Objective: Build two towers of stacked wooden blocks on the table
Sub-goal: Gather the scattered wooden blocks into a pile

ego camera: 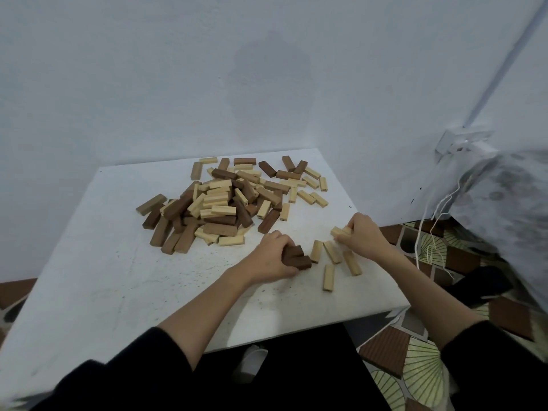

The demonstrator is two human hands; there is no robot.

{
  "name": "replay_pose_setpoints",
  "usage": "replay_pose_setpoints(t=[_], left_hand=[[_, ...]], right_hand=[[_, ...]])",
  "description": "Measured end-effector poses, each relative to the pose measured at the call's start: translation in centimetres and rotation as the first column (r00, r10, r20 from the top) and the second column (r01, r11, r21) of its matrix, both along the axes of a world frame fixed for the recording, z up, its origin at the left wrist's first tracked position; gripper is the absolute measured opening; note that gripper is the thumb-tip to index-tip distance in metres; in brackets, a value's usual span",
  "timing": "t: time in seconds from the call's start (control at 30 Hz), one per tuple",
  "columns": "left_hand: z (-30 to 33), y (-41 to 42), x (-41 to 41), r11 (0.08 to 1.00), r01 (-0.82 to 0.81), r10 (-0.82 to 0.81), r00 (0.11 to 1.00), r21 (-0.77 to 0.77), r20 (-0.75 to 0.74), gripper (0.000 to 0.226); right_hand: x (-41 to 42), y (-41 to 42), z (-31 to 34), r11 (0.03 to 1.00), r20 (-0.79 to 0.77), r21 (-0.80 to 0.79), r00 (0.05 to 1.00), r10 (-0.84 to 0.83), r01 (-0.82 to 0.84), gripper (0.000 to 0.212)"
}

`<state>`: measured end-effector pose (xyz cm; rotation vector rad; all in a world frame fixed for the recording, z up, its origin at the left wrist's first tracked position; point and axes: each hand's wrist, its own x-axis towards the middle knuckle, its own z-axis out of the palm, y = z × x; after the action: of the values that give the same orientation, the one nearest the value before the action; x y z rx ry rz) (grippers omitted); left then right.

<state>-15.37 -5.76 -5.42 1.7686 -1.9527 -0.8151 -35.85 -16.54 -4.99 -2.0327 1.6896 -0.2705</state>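
Table top [103,262] under my arms is white, flecked with small dark specks. The block pile [225,200] mixes pale yellow-cream wood with mid-brown and dark reddish-brown pieces. My left hand [274,256] grips dark brown blocks [296,258]; my right hand [363,235] holds pale cream blocks [339,231], with four more pale loose blocks [333,258] beside it. My sleeves [142,369] are black. Wall [178,84] is pale bluish-white with a faint greyer blotch. Floor covering [415,372] shows pale green fan shapes and ribbed reddish-brown squares, outlined dark.
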Motion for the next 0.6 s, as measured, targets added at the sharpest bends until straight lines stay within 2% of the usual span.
replay_pose_setpoints(t=[0.1,0.2,0.33,0.43,0.57,0.6], left_hand=[[0.1,-0.7,-1.5,0.993,-0.114,0.113,0.992,-0.014,-0.055,0.029],[-0.2,-1.3,-3.8,0.982,-0.184,0.182,0.982,-0.049,-0.05,0.033],[-1.1,-1.5,-6.2,0.977,-0.17,0.188,0.971,-0.128,0.148,0.055],[-1.5,-1.2,-7.0,0.975,-0.177,0.202,0.96,-0.137,0.195,0.061],[-2.0,-1.0,-7.3,0.987,-0.112,0.145,0.936,-0.118,0.321,0.086],[-2.0,-1.0,-7.3,0.988,-0.105,0.138,0.932,-0.117,0.335,0.085]], right_hand=[[-0.1,0.5,-1.1,0.997,-0.061,0.065,0.997,-0.043,0.047,0.033],[0.9,2.0,-1.8,0.996,-0.102,-0.014,0.99,-0.093,0.092,0.052],[1.5,2.7,-3.3,0.99,-0.226,-0.143,0.973,-0.038,0.006,0.052],[1.3,2.5,-3.8,0.988,-0.279,-0.146,0.96,0.001,-0.044,0.048],[1.3,2.1,-3.8,0.983,-0.326,-0.176,0.945,-0.002,-0.059,0.041],[1.3,2.1,-3.6,0.981,-0.337,-0.184,0.941,0.001,-0.068,0.039]])
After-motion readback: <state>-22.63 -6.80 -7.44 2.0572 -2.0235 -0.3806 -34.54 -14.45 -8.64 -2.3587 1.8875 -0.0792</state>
